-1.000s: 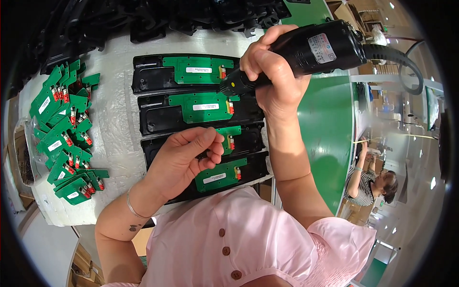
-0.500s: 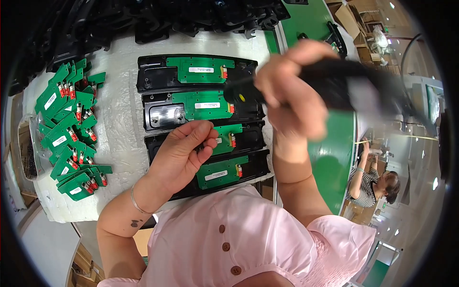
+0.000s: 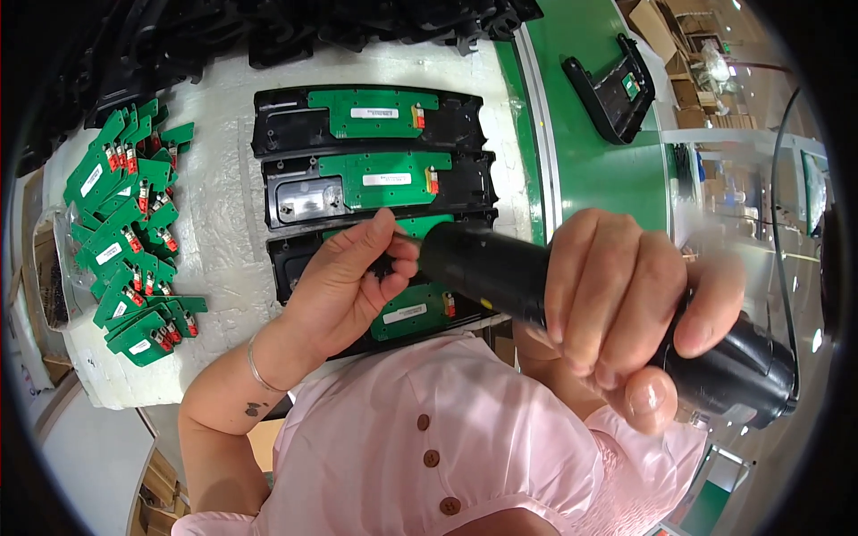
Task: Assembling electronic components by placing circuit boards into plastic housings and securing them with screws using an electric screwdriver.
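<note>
My right hand (image 3: 626, 308) is wrapped round a black electric screwdriver (image 3: 487, 268), held tilted with its nose toward my left hand. The thin bit at its nose meets the fingertips of my left hand (image 3: 353, 277), which are pinched together. What they hold is too small and hidden to make out. Both hands are over the third of several black plastic panels (image 3: 290, 259) lying in a column. Each panel carries a green circuit board (image 3: 375, 179) with a white label and a red-and-white connector (image 3: 433, 181). My hands and the screwdriver cover much of the third board.
Loose green circuit boards (image 3: 107, 255) are heaped at the left, beside a clear bag of small dark parts (image 3: 58, 268). Black plastic parts (image 3: 295, 31) pile up along the far edge. Another black housing (image 3: 617, 89) lies on the green surface at right. A cable (image 3: 778, 170) hangs at right.
My right hand has swung the screwdriver down and nearer to me, its nose now at my left fingertips. The left hand stays nearly in place. The black housing at right has come into view.
</note>
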A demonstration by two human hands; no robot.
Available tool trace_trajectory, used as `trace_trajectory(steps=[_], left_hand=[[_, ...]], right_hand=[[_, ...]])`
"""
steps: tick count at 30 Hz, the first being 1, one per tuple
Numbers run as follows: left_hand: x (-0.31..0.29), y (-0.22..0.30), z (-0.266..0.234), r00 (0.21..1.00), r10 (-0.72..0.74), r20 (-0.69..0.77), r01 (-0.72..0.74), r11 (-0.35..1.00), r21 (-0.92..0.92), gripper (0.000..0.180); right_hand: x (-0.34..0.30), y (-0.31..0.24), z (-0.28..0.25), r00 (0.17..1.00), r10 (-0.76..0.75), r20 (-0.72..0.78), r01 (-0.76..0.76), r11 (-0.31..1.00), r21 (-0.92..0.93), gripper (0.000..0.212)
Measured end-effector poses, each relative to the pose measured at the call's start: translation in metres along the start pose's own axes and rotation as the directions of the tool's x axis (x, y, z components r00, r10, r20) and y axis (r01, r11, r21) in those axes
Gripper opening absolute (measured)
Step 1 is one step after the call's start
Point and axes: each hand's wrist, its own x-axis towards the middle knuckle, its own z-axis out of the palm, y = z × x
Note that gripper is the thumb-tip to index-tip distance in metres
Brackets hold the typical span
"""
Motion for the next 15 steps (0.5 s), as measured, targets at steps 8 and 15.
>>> trace_trajectory(steps=[8, 15], left_hand=[[0.002, -0.001, 0.021, 0.979, -0.099, -0.178, 0.148, 0.945, 0.291, 0.041], [0.000, 0.001, 0.019, 0.990, -0.071, -0.124, 0.114, 0.918, 0.381, 0.018]], right_hand=[[-0.016, 0.043, -0.028, 0.914, 0.031, -0.405, -0.158, 0.946, -0.283, 0.027], [-0.016, 0.049, -0.033, 0.906, 0.081, -0.416, -0.218, 0.931, -0.294, 0.026]])
